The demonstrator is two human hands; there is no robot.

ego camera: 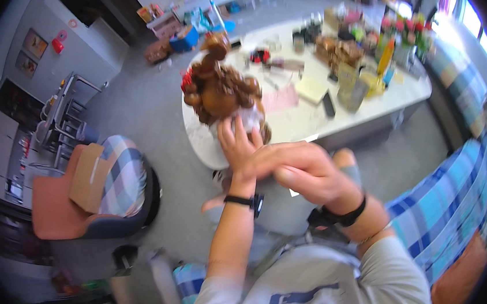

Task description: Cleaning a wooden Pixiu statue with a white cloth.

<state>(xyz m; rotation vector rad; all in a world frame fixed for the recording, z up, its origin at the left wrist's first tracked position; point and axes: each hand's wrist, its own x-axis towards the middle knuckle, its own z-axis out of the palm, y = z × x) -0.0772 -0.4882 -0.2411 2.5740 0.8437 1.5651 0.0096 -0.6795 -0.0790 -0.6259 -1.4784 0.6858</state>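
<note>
A glossy brown figure (222, 96) of rounded, balloon-like lobes stands at the near left end of the white table, with red pieces on its left side and a white part (251, 118) low down. Against that white part lies my left hand (239, 145), fingers spread; whether it grips is hidden. My right hand (307, 170) crosses over the left wrist with its fingers together and bent. I see nothing between those fingers, and cannot tell whether they press on the wrist. Both wrists carry black straps. Motion blurs the figure.
The white table (280, 125) bears pink paper (280, 99), a pale yellow pad (311, 90), a dark slim object (329, 105), brown pieces (339, 49) and flowers (406, 29). A chair (60, 210) with a cardboard box (89, 177) stands left; a blue plaid sofa (443, 204) lies right.
</note>
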